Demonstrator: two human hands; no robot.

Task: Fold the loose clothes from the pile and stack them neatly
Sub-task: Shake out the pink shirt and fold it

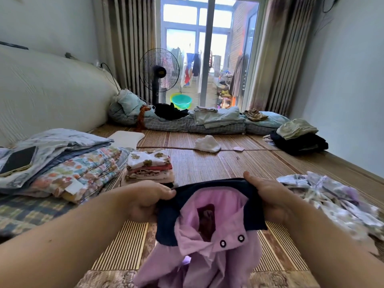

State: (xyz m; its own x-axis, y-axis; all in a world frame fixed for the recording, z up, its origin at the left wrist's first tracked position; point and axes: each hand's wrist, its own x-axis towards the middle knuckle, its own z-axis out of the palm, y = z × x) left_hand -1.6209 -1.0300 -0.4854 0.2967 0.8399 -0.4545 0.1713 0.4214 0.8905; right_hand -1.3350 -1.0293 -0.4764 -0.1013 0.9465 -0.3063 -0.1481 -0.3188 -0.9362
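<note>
Left hand (145,201) and right hand (270,201) grip pink shirt (209,252) by its navy collar, held above the mat (199,165). Advice: lay flat, smooth, fold toward the stack (148,169).

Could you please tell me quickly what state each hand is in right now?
The left hand is closed, gripping the pink garment by its navy collar.
The right hand is closed on the same collar's other side.
</note>
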